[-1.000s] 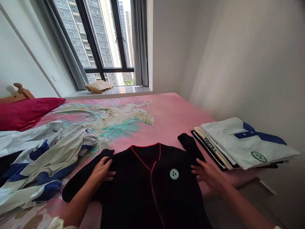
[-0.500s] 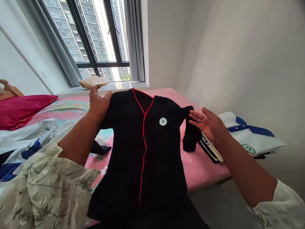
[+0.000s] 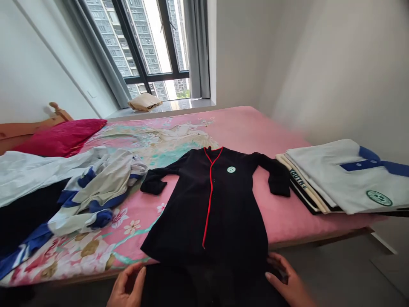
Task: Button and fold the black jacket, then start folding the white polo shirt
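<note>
A black long-sleeved shirt with red piping down its front and a round white badge lies spread face up on the bed, its sleeves out to both sides. My left hand is at the bed's front edge, left of the black cloth near the hem, thumb and fingers curved and apart with nothing visible between them. On the other side, my right hand is beside the shirt's lower right corner, its fingers curved and parted; whether the fingertips touch the cloth is unclear. Dark cloth below the hem blends with the shirt.
Folded clothes are stacked at the bed's right, topped by a white polo shirt with a blue collar. Rumpled white and blue clothes lie at left, before a red pillow. A beige folded item rests on the windowsill.
The shirt went from being held up by the shoulder to lying on the bed. Both hands moved down from its shoulder and sleeve to near the hem. The view shifted left.
</note>
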### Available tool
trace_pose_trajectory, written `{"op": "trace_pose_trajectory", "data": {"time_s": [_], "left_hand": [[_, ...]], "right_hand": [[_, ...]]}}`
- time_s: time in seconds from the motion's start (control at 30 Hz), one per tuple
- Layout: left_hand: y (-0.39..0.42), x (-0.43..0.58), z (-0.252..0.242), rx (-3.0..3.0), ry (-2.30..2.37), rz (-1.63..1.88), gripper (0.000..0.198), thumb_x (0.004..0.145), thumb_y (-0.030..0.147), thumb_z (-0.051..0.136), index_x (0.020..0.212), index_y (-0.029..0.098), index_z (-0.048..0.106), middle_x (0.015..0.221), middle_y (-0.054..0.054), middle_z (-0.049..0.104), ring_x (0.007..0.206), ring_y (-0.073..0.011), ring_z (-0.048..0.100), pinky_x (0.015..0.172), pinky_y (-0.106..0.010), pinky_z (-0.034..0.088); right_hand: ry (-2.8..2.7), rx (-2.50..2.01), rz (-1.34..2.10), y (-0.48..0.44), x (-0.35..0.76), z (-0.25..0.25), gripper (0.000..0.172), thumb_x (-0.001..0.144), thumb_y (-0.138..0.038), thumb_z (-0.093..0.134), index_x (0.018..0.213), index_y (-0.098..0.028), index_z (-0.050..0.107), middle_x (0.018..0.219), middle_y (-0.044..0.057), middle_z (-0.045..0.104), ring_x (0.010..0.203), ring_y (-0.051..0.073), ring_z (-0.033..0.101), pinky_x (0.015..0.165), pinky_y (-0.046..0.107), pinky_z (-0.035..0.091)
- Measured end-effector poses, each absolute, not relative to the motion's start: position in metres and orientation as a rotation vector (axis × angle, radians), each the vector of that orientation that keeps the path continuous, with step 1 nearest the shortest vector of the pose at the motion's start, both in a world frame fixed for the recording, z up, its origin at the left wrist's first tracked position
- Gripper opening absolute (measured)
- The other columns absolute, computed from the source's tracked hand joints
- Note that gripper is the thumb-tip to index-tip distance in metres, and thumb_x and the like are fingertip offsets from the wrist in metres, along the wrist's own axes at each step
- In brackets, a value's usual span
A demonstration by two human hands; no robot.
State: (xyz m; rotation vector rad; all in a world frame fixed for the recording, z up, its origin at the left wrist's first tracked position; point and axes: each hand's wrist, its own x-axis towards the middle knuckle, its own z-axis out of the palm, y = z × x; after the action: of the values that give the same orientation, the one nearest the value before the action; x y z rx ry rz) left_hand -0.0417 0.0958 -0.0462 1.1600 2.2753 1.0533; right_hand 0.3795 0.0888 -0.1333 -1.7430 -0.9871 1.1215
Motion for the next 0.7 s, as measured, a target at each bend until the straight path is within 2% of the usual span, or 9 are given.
{"op": "trace_pose_trajectory", "data": {"time_s": [0.1, 0.23, 0.33, 0.4, 0.47, 0.5, 0.6, 0.7], "left_hand": [[0.118, -0.058, -0.041, 1.648, 2.239, 1.089, 0.044, 0.069, 0.047, 0.058, 0.106, 0.023, 0.058, 0.106, -0.007, 0.063, 0.103, -0.0303, 0.059, 0.097, -0.047, 0.045], [0.152, -0.064, -0.042, 1.996, 2.128, 0.883, 0.039, 0.080, 0.036, 0.049, 0.115, 0.022, 0.057, 0.110, -0.007, 0.063, 0.104, -0.0248, 0.057, 0.096, -0.043, 0.044], [0.165, -0.066, -0.045, 2.036, 2.120, 0.777, 0.038, 0.083, 0.036, 0.046, 0.117, 0.023, 0.058, 0.106, -0.006, 0.066, 0.098, -0.0231, 0.060, 0.093, -0.041, 0.045], [0.168, -0.067, -0.046, 2.035, 2.111, 0.782, 0.039, 0.084, 0.037, 0.044, 0.117, 0.022, 0.059, 0.106, -0.006, 0.067, 0.099, -0.0228, 0.060, 0.094, -0.040, 0.044], [0.167, -0.070, -0.047, 2.006, 2.090, 0.805, 0.040, 0.085, 0.039, 0.043, 0.117, 0.023, 0.059, 0.108, -0.006, 0.067, 0.100, -0.0224, 0.060, 0.094, -0.039, 0.044], [0.166, -0.071, -0.047, 1.976, 2.081, 0.819, 0.041, 0.084, 0.040, 0.043, 0.117, 0.023, 0.059, 0.109, -0.006, 0.066, 0.102, -0.0223, 0.060, 0.094, -0.038, 0.044], [0.158, -0.072, -0.047, 1.900, 2.036, 0.848, 0.047, 0.079, 0.033, 0.048, 0.124, 0.022, 0.054, 0.117, -0.005, 0.063, 0.107, -0.0214, 0.058, 0.096, -0.036, 0.045], [0.149, -0.069, -0.044, 1.990, 1.973, 0.828, 0.060, 0.071, 0.017, 0.048, 0.130, 0.021, 0.047, 0.121, -0.005, 0.060, 0.108, -0.0200, 0.057, 0.097, -0.035, 0.044]], "right_hand": [[-1.067, -1.740, 1.081, 0.098, 0.367, -0.130, 0.060, 0.050, -0.036, 0.067, 0.107, -0.021, 0.053, 0.112, 0.013, 0.064, 0.107, 0.030, 0.059, 0.095, 0.041, 0.047], [-1.005, -1.589, 1.128, 0.100, 0.358, -0.127, 0.062, 0.059, -0.039, 0.064, 0.115, -0.019, 0.047, 0.113, 0.014, 0.063, 0.108, 0.028, 0.059, 0.093, 0.039, 0.048], [-1.084, -1.551, 1.031, 0.089, 0.351, -0.122, 0.084, 0.067, -0.035, 0.061, 0.139, -0.020, 0.023, 0.123, 0.013, 0.057, 0.112, 0.026, 0.057, 0.095, 0.039, 0.046], [-1.247, -1.602, 0.871, 0.083, 0.346, -0.116, 0.088, 0.071, -0.030, 0.058, 0.145, -0.024, 0.012, 0.137, 0.010, 0.045, 0.124, 0.025, 0.046, 0.103, 0.042, 0.039], [-1.384, -1.625, 0.728, 0.080, 0.343, -0.110, 0.080, 0.073, -0.025, 0.053, 0.145, -0.025, 0.019, 0.144, 0.006, 0.036, 0.132, 0.024, 0.035, 0.109, 0.043, 0.031], [-1.423, -1.610, 0.695, 0.080, 0.343, -0.107, 0.074, 0.073, -0.022, 0.050, 0.143, -0.024, 0.026, 0.143, 0.005, 0.037, 0.132, 0.023, 0.035, 0.110, 0.043, 0.029], [-1.422, -1.546, 0.717, 0.080, 0.347, -0.102, 0.060, 0.071, -0.018, 0.041, 0.130, -0.024, 0.048, 0.132, 0.003, 0.051, 0.125, 0.020, 0.044, 0.110, 0.039, 0.031], [-1.324, -1.554, 0.796, 0.078, 0.351, -0.096, 0.056, 0.071, -0.022, 0.040, 0.125, -0.025, 0.054, 0.128, 0.000, 0.056, 0.121, 0.019, 0.049, 0.109, 0.036, 0.033]]}}
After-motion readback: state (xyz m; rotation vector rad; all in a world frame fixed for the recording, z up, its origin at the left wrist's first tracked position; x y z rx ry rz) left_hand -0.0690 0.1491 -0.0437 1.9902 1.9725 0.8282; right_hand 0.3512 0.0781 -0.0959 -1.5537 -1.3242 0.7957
